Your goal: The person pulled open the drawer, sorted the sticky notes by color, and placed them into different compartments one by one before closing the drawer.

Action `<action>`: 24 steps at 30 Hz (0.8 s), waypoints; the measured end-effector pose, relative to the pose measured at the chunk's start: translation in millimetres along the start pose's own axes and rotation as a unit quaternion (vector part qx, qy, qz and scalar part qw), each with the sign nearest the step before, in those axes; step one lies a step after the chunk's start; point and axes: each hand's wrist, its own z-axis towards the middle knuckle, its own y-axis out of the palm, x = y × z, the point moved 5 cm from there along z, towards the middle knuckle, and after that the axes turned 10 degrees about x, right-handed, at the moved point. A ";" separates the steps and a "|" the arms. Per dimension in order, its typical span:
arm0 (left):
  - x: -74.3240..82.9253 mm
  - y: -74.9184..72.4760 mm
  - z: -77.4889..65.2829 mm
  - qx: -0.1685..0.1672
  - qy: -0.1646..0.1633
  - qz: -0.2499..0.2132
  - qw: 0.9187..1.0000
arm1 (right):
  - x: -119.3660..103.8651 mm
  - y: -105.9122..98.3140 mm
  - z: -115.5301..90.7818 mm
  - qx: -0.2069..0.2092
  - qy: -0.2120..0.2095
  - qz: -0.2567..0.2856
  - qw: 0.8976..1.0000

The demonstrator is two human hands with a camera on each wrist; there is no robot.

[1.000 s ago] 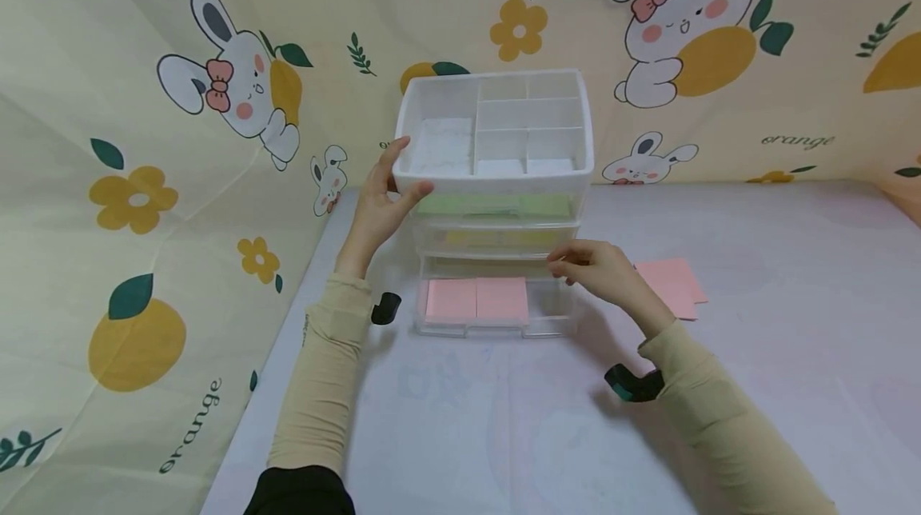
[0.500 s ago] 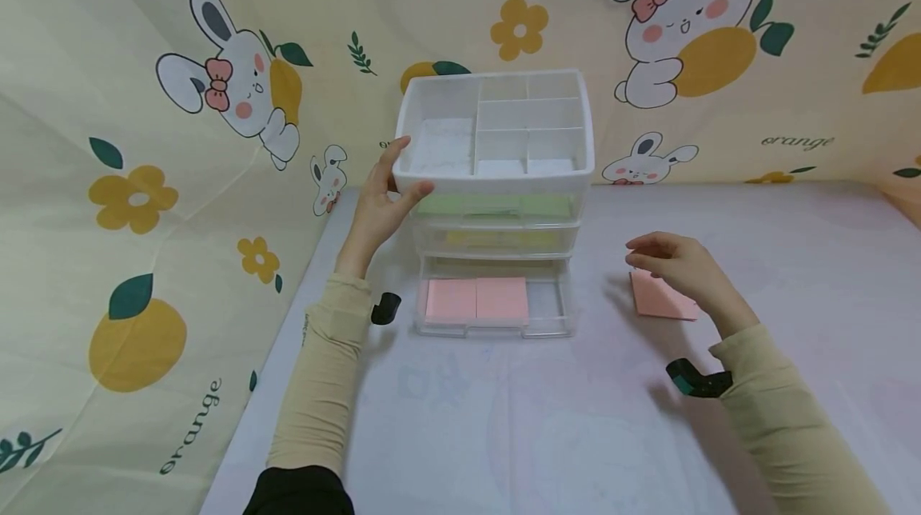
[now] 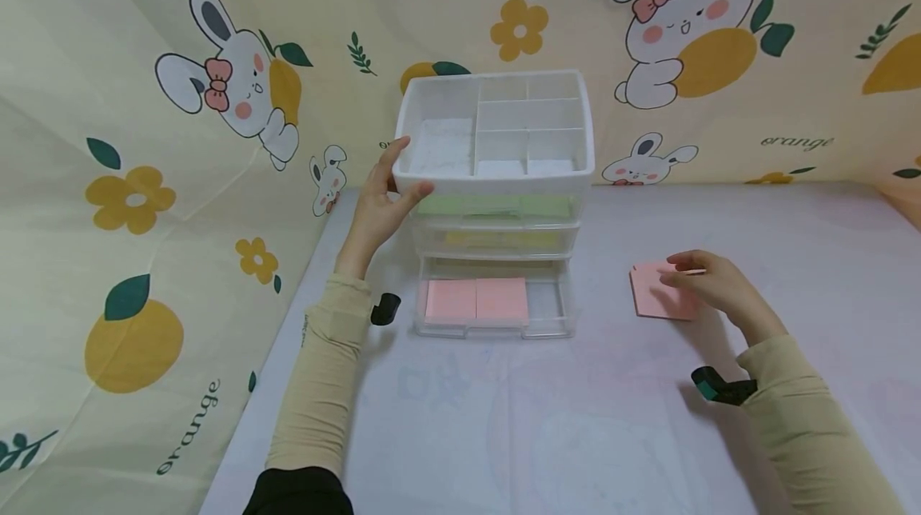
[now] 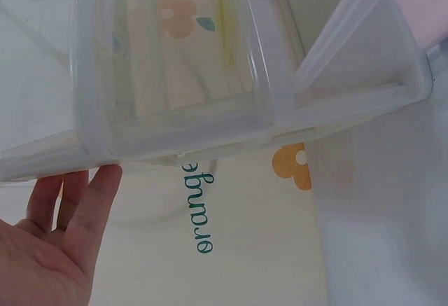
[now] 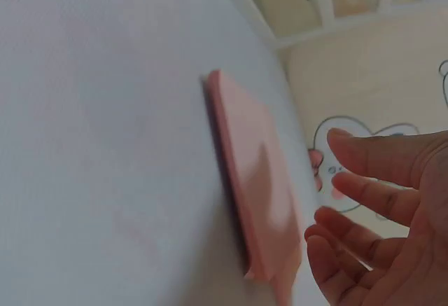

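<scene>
A white storage box with clear drawers (image 3: pixel 496 183) stands at the middle back of the table. My left hand (image 3: pixel 381 207) holds its upper left corner, thumb on the front and fingers along the side. In the left wrist view, the fingertips (image 4: pixel 105 180) touch the clear plastic wall. The bottom drawer (image 3: pixel 550 299) is pulled out, with two pink paper pads (image 3: pixel 476 299) side by side in its left part. Right of the box lies a stack of pink paper squares (image 3: pixel 655 295). Over its right side hovers my right hand (image 3: pixel 712 283), fingers apart and holding nothing.
Green contents (image 3: pixel 496 205) show through the upper drawer and yellow ones (image 3: pixel 504 238) through the middle drawer. The box's top tray (image 3: pixel 439 143) is divided into several compartments. A patterned cloth (image 3: pixel 446 19) hangs behind and left of the white table (image 3: pixel 504 427).
My right hand has moved from the open drawer rightward to the pink paper stack, past its left edge to its right side. My left hand and the box stay in place.
</scene>
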 end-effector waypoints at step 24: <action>-0.8 0.3 0.8 0.000 0.002 -0.001 1.000 | 24.8 1.1 0.2 0.000 0.022 -0.043 0.999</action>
